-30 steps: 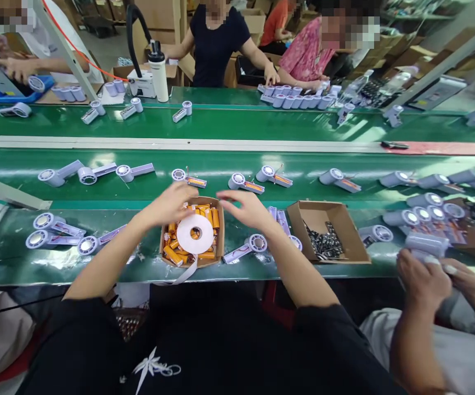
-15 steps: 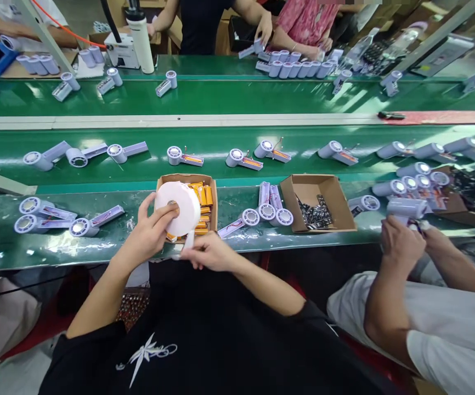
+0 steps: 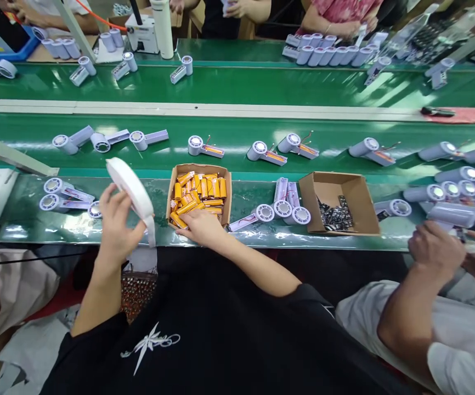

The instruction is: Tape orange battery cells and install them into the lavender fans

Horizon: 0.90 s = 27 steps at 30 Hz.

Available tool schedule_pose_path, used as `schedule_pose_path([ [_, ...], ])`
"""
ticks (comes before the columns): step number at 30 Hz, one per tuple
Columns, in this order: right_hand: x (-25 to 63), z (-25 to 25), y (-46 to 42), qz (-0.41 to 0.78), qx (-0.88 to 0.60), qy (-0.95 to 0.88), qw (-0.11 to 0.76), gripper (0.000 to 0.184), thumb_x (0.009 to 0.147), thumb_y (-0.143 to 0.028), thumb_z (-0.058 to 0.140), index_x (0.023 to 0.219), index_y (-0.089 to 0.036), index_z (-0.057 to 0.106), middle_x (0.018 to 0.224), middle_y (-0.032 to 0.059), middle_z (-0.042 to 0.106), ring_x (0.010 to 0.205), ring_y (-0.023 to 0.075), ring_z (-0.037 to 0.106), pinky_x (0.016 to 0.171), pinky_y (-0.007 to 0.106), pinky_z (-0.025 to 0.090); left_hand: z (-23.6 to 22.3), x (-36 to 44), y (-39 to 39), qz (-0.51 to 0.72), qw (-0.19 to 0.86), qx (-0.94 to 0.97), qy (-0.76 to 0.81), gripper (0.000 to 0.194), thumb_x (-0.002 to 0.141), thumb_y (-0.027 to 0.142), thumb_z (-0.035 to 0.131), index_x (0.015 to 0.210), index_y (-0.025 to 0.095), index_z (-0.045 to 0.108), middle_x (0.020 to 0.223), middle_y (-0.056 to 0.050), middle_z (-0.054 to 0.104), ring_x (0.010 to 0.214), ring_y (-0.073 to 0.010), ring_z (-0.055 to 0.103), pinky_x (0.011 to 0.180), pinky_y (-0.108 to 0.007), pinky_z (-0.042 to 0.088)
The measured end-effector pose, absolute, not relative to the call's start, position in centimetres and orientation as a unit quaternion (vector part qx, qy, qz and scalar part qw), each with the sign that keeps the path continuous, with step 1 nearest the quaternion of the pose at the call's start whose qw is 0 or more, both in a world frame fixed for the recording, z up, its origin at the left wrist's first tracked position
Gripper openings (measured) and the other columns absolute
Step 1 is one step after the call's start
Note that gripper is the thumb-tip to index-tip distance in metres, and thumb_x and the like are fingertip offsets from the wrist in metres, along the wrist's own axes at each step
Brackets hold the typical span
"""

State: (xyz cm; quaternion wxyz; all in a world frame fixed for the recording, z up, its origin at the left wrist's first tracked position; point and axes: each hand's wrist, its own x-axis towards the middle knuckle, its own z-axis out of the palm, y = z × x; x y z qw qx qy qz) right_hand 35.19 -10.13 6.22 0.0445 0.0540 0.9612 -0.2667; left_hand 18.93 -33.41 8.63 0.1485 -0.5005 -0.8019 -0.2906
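My left hand (image 3: 118, 222) grips a large roll of white tape (image 3: 130, 186), raised above the bench and tilted nearly edge-on. A loose tape end hangs down from its lower side. Inside a small cardboard box (image 3: 228, 211) lie several orange wrapped batteries (image 3: 198, 189). My right hand (image 3: 200, 226) reaches over the near rim of this box, thumb and fingers apart, touching the batteries at the front. Its fingertips are partly hidden among them.
Lilac handheld fan bodies (image 3: 282, 208) lie right of the battery box, others (image 3: 62, 195) to the left. Another cardboard box (image 3: 336, 186) holds small black parts. More fan bodies sit on the green belt (image 3: 221, 123). A co-worker's hands (image 3: 439, 244) work at the right.
My left hand has moved left with the tape roll and turned it edge-on. My right hand has let go of the tape end and moved into the battery box. The view has shifted slightly.
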Motion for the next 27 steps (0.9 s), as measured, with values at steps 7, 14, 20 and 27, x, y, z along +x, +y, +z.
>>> schedule_pose_path([
  [7, 37.2, 4.8, -5.8, -0.665, 0.185, 0.690, -0.218, 0.043, 0.089, -0.055, 0.090, 0.119, -0.023, 0.087, 0.110, 0.0068, 0.086, 0.096, 0.0233, 0.080, 0.089, 0.039, 0.067, 8.1, 22.0, -31.9, -0.247, 0.202, -0.559, -0.765, 0.045, 0.090, 0.012, 0.074, 0.134, 0.022, 0.069, 0.125, -0.013, 0.075, 0.139, -0.0400, 0.054, 0.116, -0.060, 0.048],
  [14, 40.1, 6.6, -5.5, -0.585, 0.147, 0.693, -0.396, 0.025, 0.084, -0.043, 0.095, 0.104, -0.030, 0.088, 0.108, 0.0069, 0.077, 0.104, 0.0246, 0.074, 0.086, 0.042, 0.067, 7.7, 24.8, -30.2, -0.185, 0.133, -0.638, -0.736, 0.043, 0.094, 0.013, 0.076, 0.136, 0.020, 0.077, 0.130, -0.012, 0.081, 0.115, -0.0313, 0.059, 0.103, -0.046, 0.046],
  [20, 40.5, 6.3, -5.8, -0.574, 0.168, 0.710, -0.372, 0.032, 0.086, -0.050, 0.094, 0.111, -0.030, 0.089, 0.096, 0.0046, 0.072, 0.091, 0.0228, 0.070, 0.080, 0.041, 0.065, 8.4, 25.6, -28.4, -0.151, 0.168, -0.670, -0.707, 0.046, 0.096, 0.007, 0.074, 0.139, 0.023, 0.078, 0.129, -0.008, 0.083, 0.113, -0.0295, 0.057, 0.102, -0.043, 0.048],
  [27, 40.9, 5.6, -5.4, -0.708, 0.172, 0.648, -0.222, 0.054, 0.077, -0.055, 0.100, 0.119, -0.026, 0.085, 0.120, 0.0088, 0.083, 0.111, 0.0273, 0.080, 0.104, 0.049, 0.069, 9.6, 24.2, -28.0, -0.099, 0.200, -0.709, -0.670, 0.043, 0.101, 0.005, 0.071, 0.140, 0.022, 0.076, 0.130, -0.002, 0.083, 0.109, -0.0275, 0.054, 0.119, -0.048, 0.047],
])
